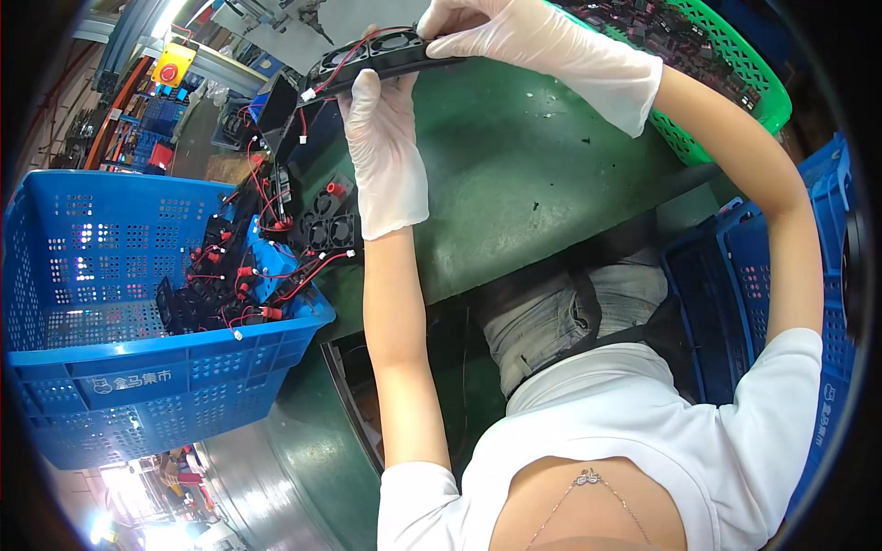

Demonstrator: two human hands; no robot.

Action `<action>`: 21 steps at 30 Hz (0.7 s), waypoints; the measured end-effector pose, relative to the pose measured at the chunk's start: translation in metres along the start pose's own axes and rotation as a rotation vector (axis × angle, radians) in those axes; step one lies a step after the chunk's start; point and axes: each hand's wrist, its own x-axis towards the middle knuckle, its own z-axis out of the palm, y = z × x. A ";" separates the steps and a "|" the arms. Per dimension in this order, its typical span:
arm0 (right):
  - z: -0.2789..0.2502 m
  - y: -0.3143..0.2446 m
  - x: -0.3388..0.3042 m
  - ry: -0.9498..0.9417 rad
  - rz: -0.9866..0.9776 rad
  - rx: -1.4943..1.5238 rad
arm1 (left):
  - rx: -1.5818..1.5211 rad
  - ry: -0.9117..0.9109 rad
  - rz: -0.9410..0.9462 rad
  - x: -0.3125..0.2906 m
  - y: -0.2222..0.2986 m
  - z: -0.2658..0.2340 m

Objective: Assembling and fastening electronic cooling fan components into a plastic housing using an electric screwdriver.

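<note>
Both of my hands wear pale gloves and are raised over the far part of the green table point(496, 184). My left hand point(378, 129) grips a black dual-fan unit point(400, 63) from below, its thumb against the near side. At the unit's right end, my right hand point(487, 37) pinches the edge between thumb and fingers. Red wires run across the top of the unit, and a white plug point(308, 95) hangs off its left end. The fingers of my left hand behind the unit are partly hidden.
At left, a blue perforated crate point(165, 354) holds several black fans with red wires. More fans point(326, 220) lie at the table's left edge. A green basket point(776, 87) of small dark parts stands far right. Blue crates point(749, 248) sit right of my lap. A red button is on a yellow box point(173, 66).
</note>
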 end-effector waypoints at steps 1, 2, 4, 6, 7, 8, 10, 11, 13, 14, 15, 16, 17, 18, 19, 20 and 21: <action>-0.001 0.001 0.000 -0.001 0.003 -0.002 | 0.000 0.019 0.007 0.000 -0.001 0.001; -0.001 0.002 0.001 -0.003 -0.085 -0.131 | 0.004 0.038 0.016 0.000 0.000 0.001; -0.001 0.004 0.003 -0.005 -0.174 -0.259 | -0.028 0.040 0.026 0.002 0.000 -0.001; -0.002 0.009 0.003 0.015 -0.395 -0.275 | -0.064 0.038 0.032 0.004 -0.001 -0.005; -0.003 0.011 0.002 0.016 -0.393 -0.277 | -0.088 0.071 0.027 0.006 -0.001 -0.007; -0.003 0.011 0.001 -0.036 -0.394 -0.292 | -0.109 0.106 0.025 0.006 -0.001 -0.009; 0.000 0.013 -0.001 -0.084 -0.449 -0.428 | -0.115 0.124 0.015 0.008 -0.003 -0.013; 0.003 0.012 -0.003 -0.084 -0.448 -0.429 | -0.125 0.138 0.003 0.008 -0.004 -0.014; 0.010 0.011 -0.007 0.007 -0.387 -0.755 | -0.130 0.124 -0.031 0.007 -0.008 -0.015; 0.012 0.009 -0.006 0.043 -0.376 -0.756 | -0.133 0.110 -0.067 0.006 -0.010 -0.014; 0.012 0.007 -0.004 0.045 -0.374 -0.756 | -0.132 0.109 -0.069 0.006 -0.011 -0.013; 0.012 0.005 -0.002 0.047 -0.373 -0.771 | -0.130 0.116 -0.051 0.005 -0.011 -0.012; 0.011 0.006 -0.002 0.047 -0.372 -0.788 | -0.129 0.123 -0.032 0.005 -0.012 -0.010; 0.009 0.008 -0.003 0.048 -0.370 -0.789 | -0.130 0.122 -0.034 0.005 -0.013 -0.008; 0.008 0.010 -0.004 0.057 -0.392 -0.778 | -0.126 0.122 -0.033 0.004 -0.014 -0.006; 0.009 0.010 -0.005 0.066 -0.417 -0.764 | -0.119 0.123 -0.030 0.004 -0.013 -0.006; 0.009 0.010 -0.005 0.067 -0.418 -0.762 | -0.118 0.123 -0.029 0.004 -0.012 -0.005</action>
